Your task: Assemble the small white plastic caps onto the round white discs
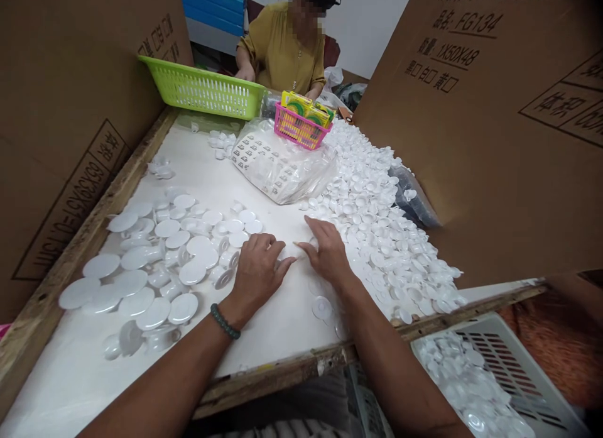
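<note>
My left hand [257,271] and my right hand [327,252] meet at the middle of the white table [282,318], fingertips together, pinching a small white plastic piece I can barely see. A beaded bracelet [225,322] is on my left wrist. Left of my hands lie several white round discs and suction cups [160,268]. To the right spreads a big heap of small white caps [386,237]. One clear suction cup [323,308] lies just under my right wrist.
A clear plastic bag [277,168] lies beyond my hands, with a pink basket [299,129] and a green basket [207,92] behind it. Another person in a yellow top [285,48] sits at the far end. Cardboard boxes [494,124] flank both sides. A white crate [499,375] holds finished parts.
</note>
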Demonstrator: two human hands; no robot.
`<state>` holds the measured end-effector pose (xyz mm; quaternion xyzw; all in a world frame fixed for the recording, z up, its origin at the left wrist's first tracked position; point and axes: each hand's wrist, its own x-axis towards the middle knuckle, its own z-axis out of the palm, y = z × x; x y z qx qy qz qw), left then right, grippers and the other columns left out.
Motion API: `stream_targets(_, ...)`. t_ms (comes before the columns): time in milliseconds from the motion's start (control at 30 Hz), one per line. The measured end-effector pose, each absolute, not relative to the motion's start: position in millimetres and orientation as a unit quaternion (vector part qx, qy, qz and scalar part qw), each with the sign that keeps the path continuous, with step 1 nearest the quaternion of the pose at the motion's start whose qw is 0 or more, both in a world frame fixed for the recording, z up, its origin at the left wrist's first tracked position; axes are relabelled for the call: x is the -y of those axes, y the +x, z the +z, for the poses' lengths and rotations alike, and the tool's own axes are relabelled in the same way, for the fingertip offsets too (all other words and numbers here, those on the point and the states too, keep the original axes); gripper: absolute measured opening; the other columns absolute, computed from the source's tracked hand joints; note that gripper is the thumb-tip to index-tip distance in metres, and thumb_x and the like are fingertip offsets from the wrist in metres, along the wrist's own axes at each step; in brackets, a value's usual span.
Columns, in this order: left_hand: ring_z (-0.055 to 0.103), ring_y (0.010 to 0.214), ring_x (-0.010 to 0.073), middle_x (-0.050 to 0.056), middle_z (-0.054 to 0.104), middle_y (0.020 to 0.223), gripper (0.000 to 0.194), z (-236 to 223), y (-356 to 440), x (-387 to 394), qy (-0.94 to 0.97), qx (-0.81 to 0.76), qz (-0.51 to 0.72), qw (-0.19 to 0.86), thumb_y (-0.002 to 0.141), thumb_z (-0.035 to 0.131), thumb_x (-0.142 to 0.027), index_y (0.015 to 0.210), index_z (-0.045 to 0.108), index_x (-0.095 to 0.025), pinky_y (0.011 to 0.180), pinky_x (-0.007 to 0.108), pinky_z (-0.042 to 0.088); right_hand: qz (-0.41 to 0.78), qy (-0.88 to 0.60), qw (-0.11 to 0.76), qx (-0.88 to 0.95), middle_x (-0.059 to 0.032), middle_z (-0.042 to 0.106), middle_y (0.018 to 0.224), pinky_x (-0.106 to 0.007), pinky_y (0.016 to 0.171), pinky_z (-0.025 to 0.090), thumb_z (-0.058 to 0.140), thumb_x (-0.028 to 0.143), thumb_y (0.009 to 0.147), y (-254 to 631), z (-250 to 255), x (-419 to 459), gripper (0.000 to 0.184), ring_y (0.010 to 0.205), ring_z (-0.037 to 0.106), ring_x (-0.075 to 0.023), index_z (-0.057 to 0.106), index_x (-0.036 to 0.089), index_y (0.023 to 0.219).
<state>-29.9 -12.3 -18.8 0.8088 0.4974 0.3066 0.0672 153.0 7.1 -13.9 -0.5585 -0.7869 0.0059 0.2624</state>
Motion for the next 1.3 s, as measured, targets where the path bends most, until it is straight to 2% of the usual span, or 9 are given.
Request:
stream_targets(133, 0.044, 0.092, 0.0248, 0.009, 0.057, 0.094, 0.020, -18, -30, 12, 0.819, -0.495, 0.283, 0.064, 0.085, 0.047, -0.033, 0.096, 0.058, -0.019, 0.077, 0.039, 0.033, -0.054, -0.658, 0.186, 0.728, -0.0150, 0.040, 0.134, -0.053, 0.095, 0.031, 0.054, 0.047, 0.081, 169, -25, -16, 0.059, 0.123, 0.032, -0.0333, 0.040, 0.021, 0.132)
stream_targets(300, 0.044, 0.092, 0.0263, 0.009, 0.058, 0.090, 0.016, -16, -30, 12, 0.810, -0.522, 0.263, 0.055, 0.083, 0.047, -0.029, 0.090, 0.057, -0.019, 0.078, 0.041, 0.031, -0.058, -0.644, 0.168, 0.744, -0.0121, 0.053, 0.121, -0.050, 0.093, 0.029, 0.056, 0.046, 0.080, 170, -32, -18, 0.048, 0.119, 0.036, -0.0321, 0.051, 0.023, 0.122)
stream_targets(467, 0.044, 0.091, 0.0276, 0.010, 0.057, 0.085, 0.015, -14, -31, 12, 0.773, -0.578, 0.261, 0.025, 0.082, 0.044, -0.023, 0.084, 0.057, -0.017, 0.077, 0.043, 0.029, -0.055, -0.624, 0.205, 0.752, -0.0099, 0.057, 0.112, -0.044, 0.090, 0.032, 0.056, 0.044, 0.081, 158, -25, -15, 0.033, 0.106, 0.046, -0.0252, 0.061, 0.022, 0.105)
stream_targets(600, 0.044, 0.090, 0.0275, 0.010, 0.057, 0.083, 0.014, -15, -32, 12, 0.772, -0.581, 0.258, 0.017, 0.080, 0.043, -0.016, 0.081, 0.057, -0.017, 0.076, 0.043, 0.029, -0.096, -0.659, 0.231, 0.709, -0.0126, 0.048, 0.125, -0.045, 0.092, 0.031, 0.053, 0.042, 0.084, 164, -19, -22, 0.036, 0.115, 0.040, -0.0271, 0.057, 0.021, 0.114)
stream_targets(767, 0.045, 0.091, 0.0273, 0.010, 0.058, 0.088, 0.018, -16, -32, 12, 0.776, -0.562, 0.287, 0.004, 0.078, 0.044, -0.011, 0.088, 0.057, -0.017, 0.076, 0.042, 0.032, -0.118, -0.731, 0.202, 0.641, -0.0171, 0.035, 0.136, -0.054, 0.092, 0.029, 0.051, 0.044, 0.083, 182, -22, -36, 0.047, 0.123, 0.028, -0.0340, 0.048, 0.021, 0.125)
stream_targets(867, 0.046, 0.091, 0.0246, 0.009, 0.058, 0.093, 0.017, -15, -29, 14, 0.810, -0.483, 0.330, 0.034, 0.081, 0.043, -0.012, 0.091, 0.056, -0.016, 0.079, 0.041, 0.036, -0.103, -0.731, 0.187, 0.649, -0.0167, 0.038, 0.133, -0.053, 0.090, 0.031, 0.049, 0.043, 0.084, 185, -27, -39, 0.044, 0.122, 0.027, -0.0338, 0.052, 0.020, 0.121)
stream_targets(1033, 0.050, 0.087, 0.0212, 0.008, 0.059, 0.091, 0.017, -18, -24, 20, 0.845, -0.389, 0.335, 0.150, 0.085, 0.044, -0.021, 0.099, 0.053, -0.016, 0.075, 0.035, 0.043, -0.089, -0.701, 0.219, 0.673, -0.0119, 0.052, 0.116, -0.043, 0.088, 0.036, 0.050, 0.037, 0.083, 179, -28, -38, 0.034, 0.110, 0.038, -0.0270, 0.059, 0.019, 0.111)
stream_targets(1233, 0.052, 0.084, 0.0203, 0.006, 0.060, 0.089, 0.020, -24, -24, 19, 0.820, -0.444, 0.326, 0.159, 0.086, 0.047, -0.029, 0.100, 0.053, -0.016, 0.073, 0.034, 0.044, -0.134, -0.729, 0.253, 0.621, -0.0144, 0.038, 0.134, -0.050, 0.091, 0.032, 0.053, 0.039, 0.081, 188, -24, -43, 0.045, 0.120, 0.030, -0.0319, 0.052, 0.021, 0.122)
stream_targets(1300, 0.052, 0.084, 0.0201, 0.006, 0.060, 0.090, 0.022, -26, -26, 16, 0.802, -0.477, 0.327, 0.149, 0.086, 0.047, -0.030, 0.103, 0.053, -0.016, 0.073, 0.033, 0.044, -0.109, -0.743, 0.244, 0.613, -0.0153, 0.040, 0.133, -0.051, 0.091, 0.032, 0.053, 0.040, 0.081, 194, -27, -45, 0.047, 0.119, 0.032, -0.0325, 0.051, 0.020, 0.123)
